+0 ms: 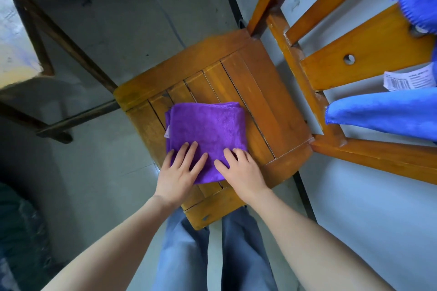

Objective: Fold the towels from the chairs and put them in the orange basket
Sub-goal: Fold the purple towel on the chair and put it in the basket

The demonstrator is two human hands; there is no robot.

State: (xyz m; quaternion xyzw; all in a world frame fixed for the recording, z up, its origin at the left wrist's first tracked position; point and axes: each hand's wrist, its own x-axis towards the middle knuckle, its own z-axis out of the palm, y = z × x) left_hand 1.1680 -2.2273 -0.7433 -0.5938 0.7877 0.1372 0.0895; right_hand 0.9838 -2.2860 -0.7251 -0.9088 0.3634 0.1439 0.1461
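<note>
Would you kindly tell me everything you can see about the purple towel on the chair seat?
The purple towel is a plush, microfibre-looking cloth, folded into a thick, roughly square stack with a stitched edge along its far side and a small white label peeking from its left edge. It lies flat on the slatted wooden chair seat, toward the near side. The left hand and right hand press its near edge with fingers flat, side by side.

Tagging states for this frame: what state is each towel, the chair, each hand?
chair: standing upright
purple towel: folded, lying flat on the chair seat
blue towel: unfolded, draped over the chair back
left hand: open, fingers flat on the purple towel
right hand: open, fingers flat on the purple towel
</note>
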